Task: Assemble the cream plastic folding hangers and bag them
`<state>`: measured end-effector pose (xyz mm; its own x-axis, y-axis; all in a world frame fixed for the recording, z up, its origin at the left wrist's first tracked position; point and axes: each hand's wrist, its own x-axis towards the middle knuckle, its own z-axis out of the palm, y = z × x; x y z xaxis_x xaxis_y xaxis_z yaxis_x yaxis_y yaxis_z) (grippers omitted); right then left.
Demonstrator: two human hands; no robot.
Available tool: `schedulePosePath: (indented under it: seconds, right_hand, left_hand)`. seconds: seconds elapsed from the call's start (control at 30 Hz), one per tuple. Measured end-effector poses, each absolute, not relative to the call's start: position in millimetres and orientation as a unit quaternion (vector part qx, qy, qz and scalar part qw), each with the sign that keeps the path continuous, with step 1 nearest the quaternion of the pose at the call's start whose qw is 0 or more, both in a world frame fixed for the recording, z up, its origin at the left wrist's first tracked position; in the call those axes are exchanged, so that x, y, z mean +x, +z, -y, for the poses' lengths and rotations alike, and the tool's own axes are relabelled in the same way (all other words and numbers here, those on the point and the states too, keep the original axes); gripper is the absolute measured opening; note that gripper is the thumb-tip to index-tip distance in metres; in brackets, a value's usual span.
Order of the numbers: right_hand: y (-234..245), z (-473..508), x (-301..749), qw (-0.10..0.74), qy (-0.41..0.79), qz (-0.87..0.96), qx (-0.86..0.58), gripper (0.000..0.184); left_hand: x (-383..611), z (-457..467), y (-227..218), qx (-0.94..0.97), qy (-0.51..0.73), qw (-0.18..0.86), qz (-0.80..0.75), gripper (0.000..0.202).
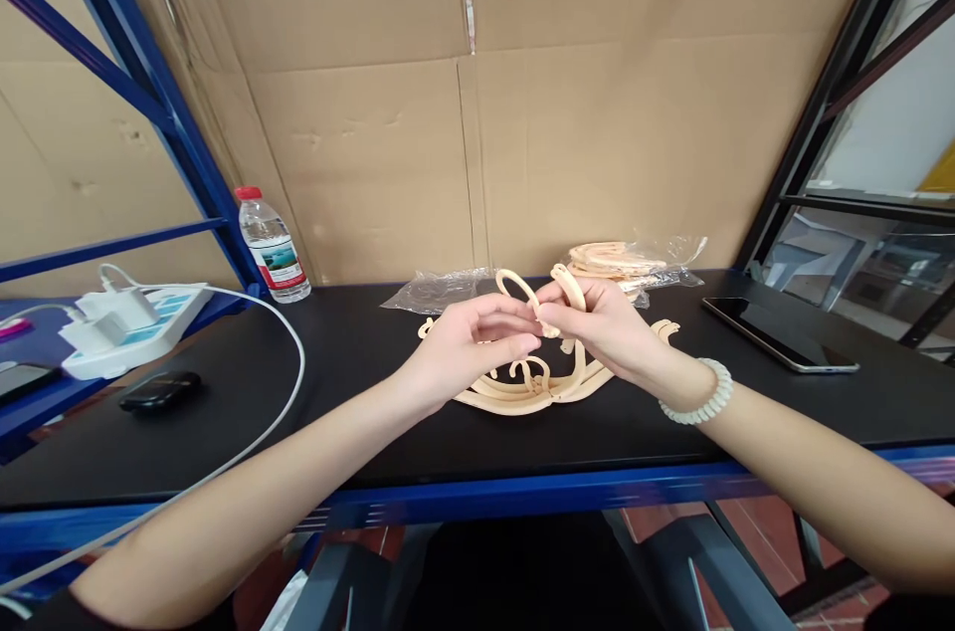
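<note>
Above the table, a pale cream scroll-shaped piece (570,287), like a carved wood ornament, is between my two hands. My right hand (616,327) pinches it with thumb and fingers and wears a bracelet of pale beads at the wrist. My left hand (477,344) has its fingers and thumb closed at the piece's left loop; the exact contact is partly hidden. Below them, more curved cream pieces (514,402) lie on the black tabletop in a symmetrical scroll layout, partly covered by my hands.
Behind the layout are a clear plastic bag (437,291) and a bag of cream pieces (616,260). A phone (780,332) lies right. A water bottle (274,248), a black mouse-like object (160,391), a white power strip (138,332) and its cable are left. Cardboard (358,163) walls the back.
</note>
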<state>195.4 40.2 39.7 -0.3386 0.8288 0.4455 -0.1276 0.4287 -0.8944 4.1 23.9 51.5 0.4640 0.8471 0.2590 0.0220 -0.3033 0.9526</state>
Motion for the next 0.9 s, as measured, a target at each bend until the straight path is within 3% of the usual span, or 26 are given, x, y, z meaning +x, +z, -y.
schedulePosePath:
  seconds: [0.17, 0.3, 0.57, 0.77, 0.9]
  right_hand:
    - [32, -46, 195, 0.511, 0.573, 0.598, -0.231, 0.015]
    - [31, -45, 192, 0.512, 0.587, 0.587, -0.222, 0.019]
    - [32, -37, 185, 0.499, 0.613, 0.573, -0.217, 0.023]
    - [33, -41, 194, 0.485, 0.557, 0.636, -0.225, 0.018]
    - [38, -48, 216, 0.421, 0.461, 0.748, -0.224, 0.033]
  left_hand:
    - [11, -19, 55, 0.689, 0.427, 0.494, -0.312, 0.019]
    - [13, -18, 51, 0.688, 0.422, 0.476, -0.350, 0.016]
    - [15, -26, 37, 0.637, 0.443, 0.543, -0.322, 0.018]
    - [12, -26, 37, 0.614, 0.459, 0.544, -0.341, 0.016]
    - [5, -27, 33, 0.602, 0.477, 0.536, -0.352, 0.013]
